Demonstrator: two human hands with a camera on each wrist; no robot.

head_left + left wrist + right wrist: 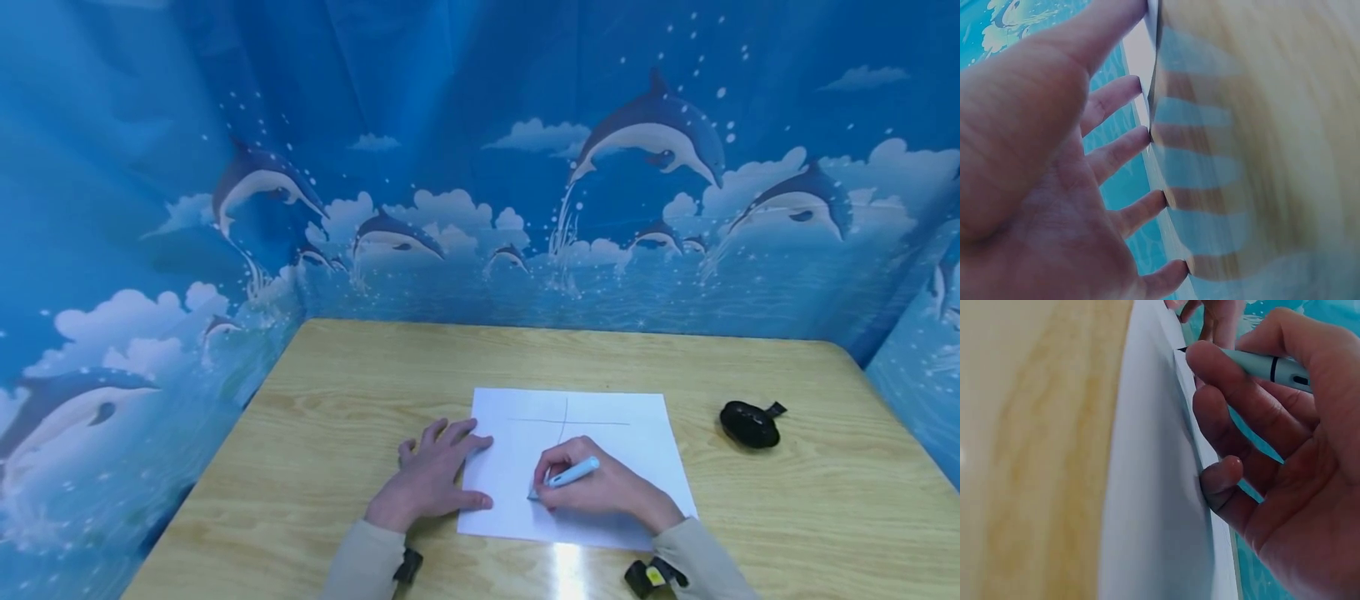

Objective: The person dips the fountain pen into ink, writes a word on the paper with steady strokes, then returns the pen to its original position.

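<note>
A white sheet of paper (502,467) lies on the wooden table, with a thin horizontal line and a vertical line crossing near its top. My right hand (600,487) rests on the sheet and pinches a light blue pen (576,472). The pen's dark tip meets the paper left of the fingers; in the right wrist view the pen (1260,365) slants between thumb and fingers. Spread out flat, my left hand (431,479) touches the sheet's left edge with thumb and index finger, its other fingers on the wood. The vertical line's lower end is hidden behind my right hand.
A small black rounded object (750,425) with a short tab sits on the right of the wooden table (360,375). A blue curtain (450,167) printed with dolphins hangs behind the table and along both sides.
</note>
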